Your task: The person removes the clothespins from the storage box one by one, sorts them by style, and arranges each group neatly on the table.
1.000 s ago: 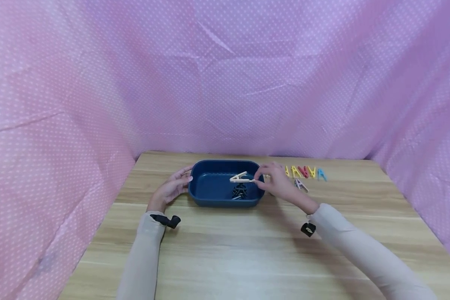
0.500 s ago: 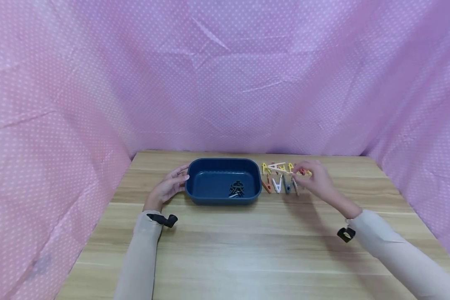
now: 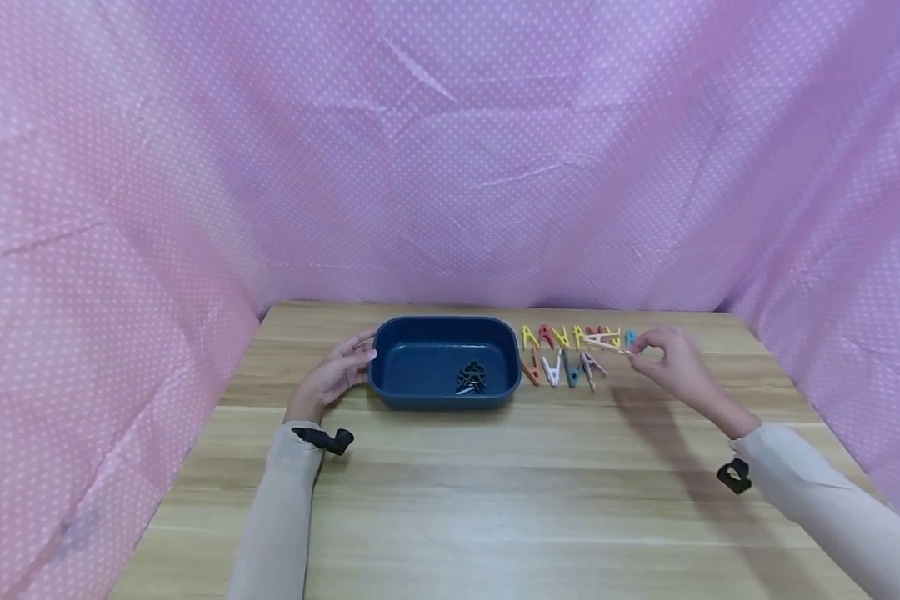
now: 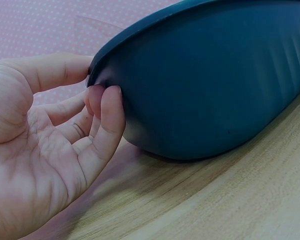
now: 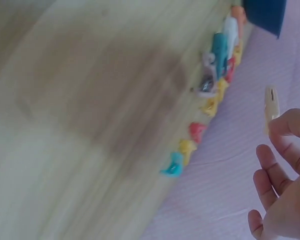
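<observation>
My left hand point(image 3: 337, 372) holds the left end of a dark blue rectangular container point(image 3: 445, 402); in the left wrist view its thumb is at the rim and its fingertips touch the outer wall. Thumb and forefinger of my right hand point(image 3: 673, 364) pinch a cream clothespin point(image 3: 602, 340) by one end, raised over the right part of the clothespin rows. In the right wrist view this clothespin point(image 5: 271, 102) sticks out past the fingertips. Several small black items point(image 3: 471, 377), a light piece among them, lie in the container's right part.
Right of the container, a back row holds yellow and red clothespins, with a blue clothespin point(image 3: 630, 337) at its right end. The front row has an orange clothespin point(image 3: 531, 368), a white one, a blue-grey one and a pale one. Pink dotted cloth point(image 3: 450, 167) hangs behind the wooden table point(image 3: 495, 500).
My right hand has carried the cream clothespin rightward from above the container to over the right part of the rows. The left hand stays on the container.
</observation>
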The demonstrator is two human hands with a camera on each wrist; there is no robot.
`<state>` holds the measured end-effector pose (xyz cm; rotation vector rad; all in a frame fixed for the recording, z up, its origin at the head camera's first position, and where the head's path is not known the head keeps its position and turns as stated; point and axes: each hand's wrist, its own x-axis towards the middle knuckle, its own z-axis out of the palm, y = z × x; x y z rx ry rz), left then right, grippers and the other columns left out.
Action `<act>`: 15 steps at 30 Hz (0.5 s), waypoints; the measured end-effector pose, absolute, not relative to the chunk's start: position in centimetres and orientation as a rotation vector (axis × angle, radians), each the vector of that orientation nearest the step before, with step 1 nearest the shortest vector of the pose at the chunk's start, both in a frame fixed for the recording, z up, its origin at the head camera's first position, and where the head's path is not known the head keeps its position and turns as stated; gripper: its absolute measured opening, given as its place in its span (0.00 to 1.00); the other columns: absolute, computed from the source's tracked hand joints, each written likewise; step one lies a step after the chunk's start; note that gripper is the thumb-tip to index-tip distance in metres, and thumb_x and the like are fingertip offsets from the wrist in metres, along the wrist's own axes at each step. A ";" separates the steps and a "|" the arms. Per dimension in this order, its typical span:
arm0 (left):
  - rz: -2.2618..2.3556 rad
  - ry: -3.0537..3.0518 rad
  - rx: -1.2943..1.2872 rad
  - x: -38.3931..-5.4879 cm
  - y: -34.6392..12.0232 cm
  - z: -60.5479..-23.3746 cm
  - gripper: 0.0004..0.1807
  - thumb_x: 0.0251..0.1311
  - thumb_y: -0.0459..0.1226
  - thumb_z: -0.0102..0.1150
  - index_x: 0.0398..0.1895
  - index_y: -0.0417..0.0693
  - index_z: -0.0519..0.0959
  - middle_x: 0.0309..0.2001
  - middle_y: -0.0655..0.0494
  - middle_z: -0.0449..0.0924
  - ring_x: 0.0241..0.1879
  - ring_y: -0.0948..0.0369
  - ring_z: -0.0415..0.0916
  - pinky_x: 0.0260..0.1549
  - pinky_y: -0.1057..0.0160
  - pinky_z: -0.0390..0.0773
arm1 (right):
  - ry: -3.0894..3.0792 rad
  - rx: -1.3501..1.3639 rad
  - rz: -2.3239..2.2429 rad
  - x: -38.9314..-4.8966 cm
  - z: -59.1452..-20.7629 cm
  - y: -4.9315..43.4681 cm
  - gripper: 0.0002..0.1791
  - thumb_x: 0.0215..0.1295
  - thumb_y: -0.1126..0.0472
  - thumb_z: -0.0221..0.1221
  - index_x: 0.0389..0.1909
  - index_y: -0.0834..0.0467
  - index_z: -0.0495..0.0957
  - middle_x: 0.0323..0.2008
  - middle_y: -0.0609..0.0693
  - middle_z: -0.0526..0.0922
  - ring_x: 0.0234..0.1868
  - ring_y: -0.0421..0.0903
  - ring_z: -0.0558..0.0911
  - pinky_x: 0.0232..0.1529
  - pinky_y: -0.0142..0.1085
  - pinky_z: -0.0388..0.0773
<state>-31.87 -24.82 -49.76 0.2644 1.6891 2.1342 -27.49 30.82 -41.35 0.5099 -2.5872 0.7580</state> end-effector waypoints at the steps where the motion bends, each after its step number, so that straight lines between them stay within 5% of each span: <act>1: 2.132 1.694 0.260 -31.9 -24.8 -49.7 0.32 0.78 0.29 0.42 0.81 0.40 0.48 0.52 0.59 0.80 0.45 0.65 0.80 0.45 0.62 0.82 | -2.604 0.482 0.745 -27.5 -41.5 31.1 0.03 0.52 0.71 0.68 0.27 0.63 0.85 0.35 0.63 0.87 0.43 0.64 0.79 0.46 0.50 0.65; 15: 2.146 1.661 0.280 -31.9 -24.8 -49.5 0.33 0.78 0.28 0.41 0.81 0.39 0.46 0.49 0.60 0.81 0.41 0.66 0.81 0.41 0.64 0.83 | -2.770 0.263 0.679 -27.3 -44.7 32.6 0.02 0.55 0.67 0.66 0.29 0.62 0.84 0.34 0.62 0.86 0.39 0.60 0.73 0.46 0.59 0.52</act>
